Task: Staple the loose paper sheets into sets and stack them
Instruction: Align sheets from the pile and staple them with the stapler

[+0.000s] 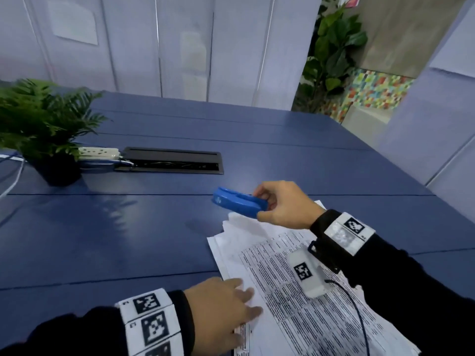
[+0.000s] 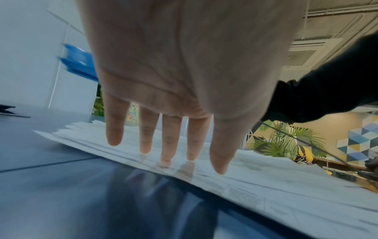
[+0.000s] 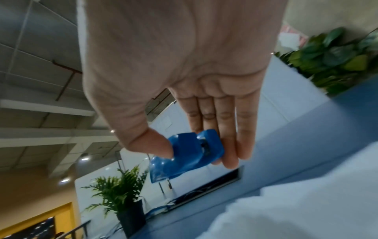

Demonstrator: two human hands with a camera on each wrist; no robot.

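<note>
My right hand (image 1: pixel 281 204) pinches the rear end of a blue plastic stapler (image 1: pixel 237 205), lifted above the blue table (image 1: pixel 128 240) just past a loose, uneven pile of printed white paper sheets (image 1: pixel 282 286). My left hand (image 1: pixel 221 312) lies flat, fingers straight, on the pile's near edge. With such a light grip, the stapler might twist or slip; the fanned sheets could be stapled misaligned.

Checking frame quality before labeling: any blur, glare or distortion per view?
Head view: glare patch on the blue table behind the stapler, wide-angle bending at the edges, left hand fingers slightly smeared. Left wrist view: stapler motion-blurred, paper sheets soft, fingers reflected in the table. Right wrist view: right hand and stapler fairly sharp, paper and leafy plant blurred.
</note>
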